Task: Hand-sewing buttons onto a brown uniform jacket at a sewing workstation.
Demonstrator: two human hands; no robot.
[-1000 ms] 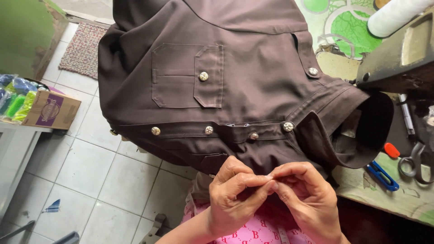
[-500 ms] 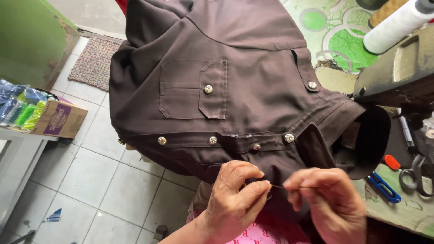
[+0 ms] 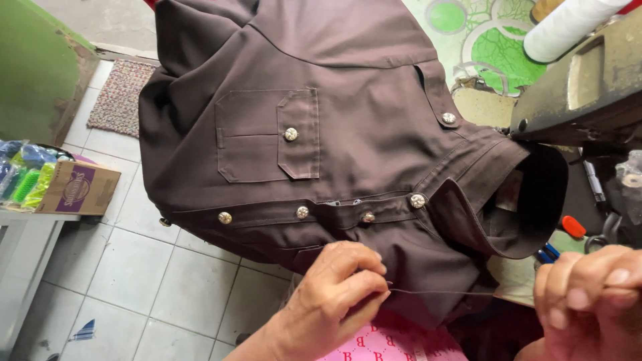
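Observation:
A dark brown shirt (image 3: 348, 134) with silver buttons and a flapped chest pocket hangs over the table edge in front of me. My left hand (image 3: 338, 294) pinches the shirt's lower front edge between thumb and fingers. My right hand (image 3: 592, 291) is at the far right, fingers closed on a thin dark thread (image 3: 441, 292) that runs taut from the fabric at my left hand. Whether a needle is in my right fingers cannot be made out.
A sewing machine (image 3: 588, 93) stands at the right with a white thread cone (image 3: 568, 27) behind it. Scissors and small tools (image 3: 588, 234) lie beside it. A cardboard box (image 3: 77, 190) with colourful items sits on a white shelf at left, above a tiled floor (image 3: 134, 281) with a mat (image 3: 120, 97).
My hands were together at the shirt's edge. My right hand has pulled away to the right, drawing the thread out taut, while my left hand stays on the fabric.

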